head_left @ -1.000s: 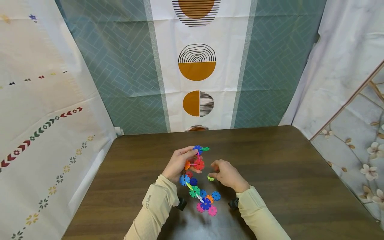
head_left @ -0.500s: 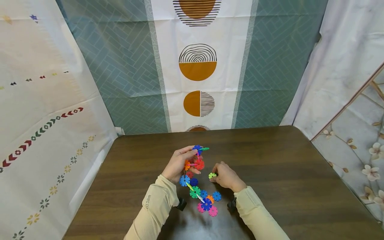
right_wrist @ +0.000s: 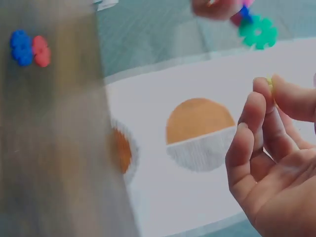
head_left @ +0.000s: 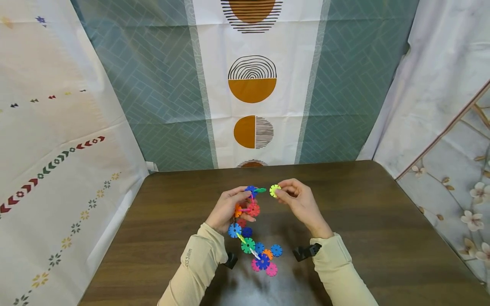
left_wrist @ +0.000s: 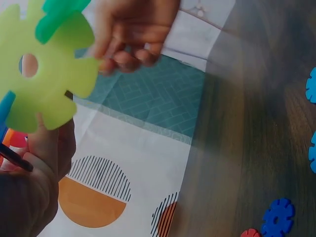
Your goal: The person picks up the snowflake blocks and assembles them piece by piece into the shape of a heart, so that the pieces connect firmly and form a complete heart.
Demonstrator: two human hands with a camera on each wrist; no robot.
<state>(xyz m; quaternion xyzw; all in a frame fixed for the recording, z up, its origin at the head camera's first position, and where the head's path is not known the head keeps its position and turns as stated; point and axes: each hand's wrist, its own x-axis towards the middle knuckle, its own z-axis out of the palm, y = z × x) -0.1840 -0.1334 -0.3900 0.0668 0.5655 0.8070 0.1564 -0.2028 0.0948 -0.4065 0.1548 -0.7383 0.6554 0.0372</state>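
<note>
My left hand [head_left: 225, 209] holds a linked chain of notched plastic discs, its thumb on a dark blue disc [head_left: 250, 191] at the top. From that one a green disc [head_left: 260, 190] sticks out to the right, seen edge-on. A red disc [head_left: 253, 209] and an orange one belong to the chain by the fingers. Below the hand it runs on through a light blue disc [head_left: 235, 230] and a green disc [head_left: 248, 245]. My right hand [head_left: 301, 200] pinches a single yellow-green disc [head_left: 274, 191] by its edge, a short gap from the green one. In the left wrist view a yellow-green chain disc [left_wrist: 54, 74] looms close.
Loose discs lie on the brown wooden table [head_left: 344, 204]: a dark blue one [head_left: 246, 232] beside a red one [right_wrist: 41, 51], and nearer me a blue [head_left: 276, 250], an orange [head_left: 267, 253] and a pink one [head_left: 272, 269]. A patterned curtain [head_left: 252, 140] hangs behind the far edge.
My right hand has picked the yellow-green disc up from the table and raised it beside the chain's top. The left hand and its chain have hardly moved.
</note>
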